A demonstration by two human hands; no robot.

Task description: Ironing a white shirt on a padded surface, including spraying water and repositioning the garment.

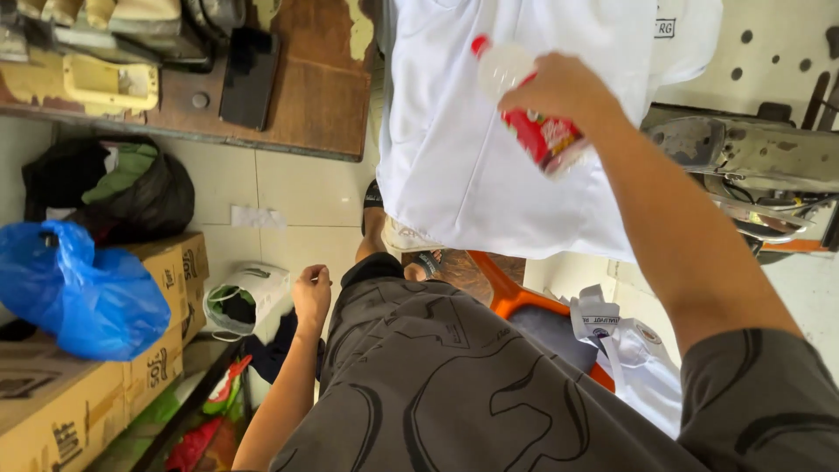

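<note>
- Bottle (533,114) — clear plastic with a red label and red cap — sits tilted in my right hand (559,87), held over the white garment (454,166) that hangs off the ironing surface.
- Right-hand fingers are wrapped closed around the bottle's middle.
- Left hand (312,293) hangs beside my hip, fingers curled into a loose fist; I see nothing in it.
- Blue plastic bag (79,293) rests on cardboard boxes (105,385), well apart from both hands.
- Dark phone (249,77) lies on the wooden table (323,96).
</note>
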